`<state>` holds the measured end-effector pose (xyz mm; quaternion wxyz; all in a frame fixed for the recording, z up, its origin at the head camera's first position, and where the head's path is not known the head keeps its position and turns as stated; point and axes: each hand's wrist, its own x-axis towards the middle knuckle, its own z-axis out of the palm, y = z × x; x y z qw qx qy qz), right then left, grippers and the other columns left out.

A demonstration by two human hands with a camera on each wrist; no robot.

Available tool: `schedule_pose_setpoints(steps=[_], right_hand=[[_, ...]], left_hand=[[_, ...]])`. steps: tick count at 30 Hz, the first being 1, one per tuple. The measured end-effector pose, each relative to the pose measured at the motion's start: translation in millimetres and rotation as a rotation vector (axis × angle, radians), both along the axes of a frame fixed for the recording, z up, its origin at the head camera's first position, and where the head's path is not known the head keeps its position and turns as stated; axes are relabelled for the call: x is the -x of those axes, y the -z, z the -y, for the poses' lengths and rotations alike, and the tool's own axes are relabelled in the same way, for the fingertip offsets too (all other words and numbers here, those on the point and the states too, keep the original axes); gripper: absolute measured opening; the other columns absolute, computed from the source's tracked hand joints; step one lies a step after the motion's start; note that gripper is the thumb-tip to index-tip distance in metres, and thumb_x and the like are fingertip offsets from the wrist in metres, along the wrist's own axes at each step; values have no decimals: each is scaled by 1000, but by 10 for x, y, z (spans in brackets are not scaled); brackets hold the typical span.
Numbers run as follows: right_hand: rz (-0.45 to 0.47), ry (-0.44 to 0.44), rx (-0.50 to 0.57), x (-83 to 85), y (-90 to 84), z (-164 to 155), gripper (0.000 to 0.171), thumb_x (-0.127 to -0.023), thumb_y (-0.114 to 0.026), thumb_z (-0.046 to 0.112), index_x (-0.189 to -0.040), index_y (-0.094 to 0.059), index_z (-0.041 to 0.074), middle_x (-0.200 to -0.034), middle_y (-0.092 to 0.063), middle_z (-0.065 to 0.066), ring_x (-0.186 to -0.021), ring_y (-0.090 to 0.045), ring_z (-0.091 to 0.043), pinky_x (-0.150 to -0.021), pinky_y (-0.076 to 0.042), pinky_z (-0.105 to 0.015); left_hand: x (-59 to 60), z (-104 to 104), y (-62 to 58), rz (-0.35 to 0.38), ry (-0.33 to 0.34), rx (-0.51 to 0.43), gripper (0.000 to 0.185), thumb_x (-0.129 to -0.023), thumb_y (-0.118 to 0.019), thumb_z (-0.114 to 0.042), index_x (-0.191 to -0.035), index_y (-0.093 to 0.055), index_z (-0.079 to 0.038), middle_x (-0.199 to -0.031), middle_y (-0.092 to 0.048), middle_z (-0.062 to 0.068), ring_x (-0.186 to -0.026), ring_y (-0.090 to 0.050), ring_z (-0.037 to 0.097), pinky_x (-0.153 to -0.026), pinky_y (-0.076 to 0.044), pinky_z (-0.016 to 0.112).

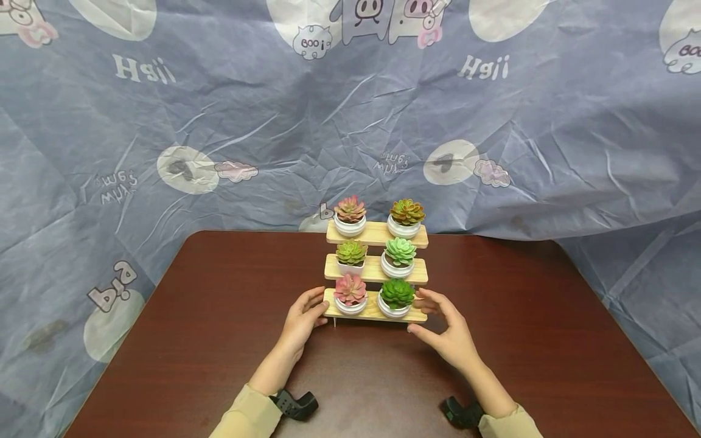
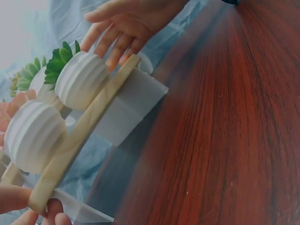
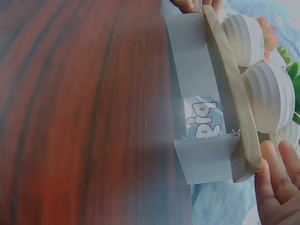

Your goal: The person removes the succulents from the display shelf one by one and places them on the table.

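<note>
Stand (image 1: 375,274) sits mid-table, slightly toward the far edge: three wooden shelves stepped upward, bottom one nearest you. Six pots total, two per shelf, all white and ribbed.

Bottom shelf (image 1: 375,312): pink plant (image 1: 350,288) left, dark green plant (image 1: 397,293) right. Middle: yellow-green left, pale green right. Top: pink-red left, orange-green right.

Your left hand (image 1: 304,319) is at the bottom shelf's left end, fingers loosely curved and close together, tips touching the shelf end; in the left wrist view a thumb and fingertips sit on either side of that end, so it reads as a light pinch. Your right hand (image 1: 446,328) is at the right end, fingers relaxed, slightly spread, nearly straight; the left wrist view shows its fingertips (image 2: 115,56) lying on the shelf edge beside the right pot (image 2: 82,79). Thumb sits below the shelf corner, not clearly wrapped around it.

Table (image 1: 547,340) is dark red-brown wood. Blue cartoon cloth (image 1: 219,121) hangs behind and drapes round its sides. Two black wrist mounts show, one on each wrist.
</note>
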<state>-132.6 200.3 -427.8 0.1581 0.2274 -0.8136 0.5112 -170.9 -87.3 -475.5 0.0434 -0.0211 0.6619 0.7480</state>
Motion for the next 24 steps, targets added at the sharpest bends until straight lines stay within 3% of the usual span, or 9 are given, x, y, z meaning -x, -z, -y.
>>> schedule_pose_setpoints(steps=[8,16,24], right_hand=[[5,-1,-6,6,51,11,65,-68,-81,-4,-126,-51,-5,-107,-63,-18,-98,-59,-34,-86,-42,-19],[-7,35,5,40,99,45,65,-64,-83,-3,-123,-54,-3,-101,-65,-15,-95,-60,-33,-85,-39,-16],[-23,53,-4,43,143,86,67,-61,-86,-1,-121,-56,-2,-107,-61,-10,-94,-59,-33,-85,-41,-24]], left_hand=[[36,-3,68,22,21,-91,47,-92,-57,-7,-136,-44,0,-126,-52,19,-85,-56,11,-66,-49,23],[62,23,128,20,52,-141,50,-93,-57,-10,-139,-42,0,-132,-49,20,-87,-55,9,-66,-48,22],[58,54,167,31,69,-175,48,-92,-59,-11,-138,-44,-2,-124,-55,13,-82,-56,11,-66,-48,22]])
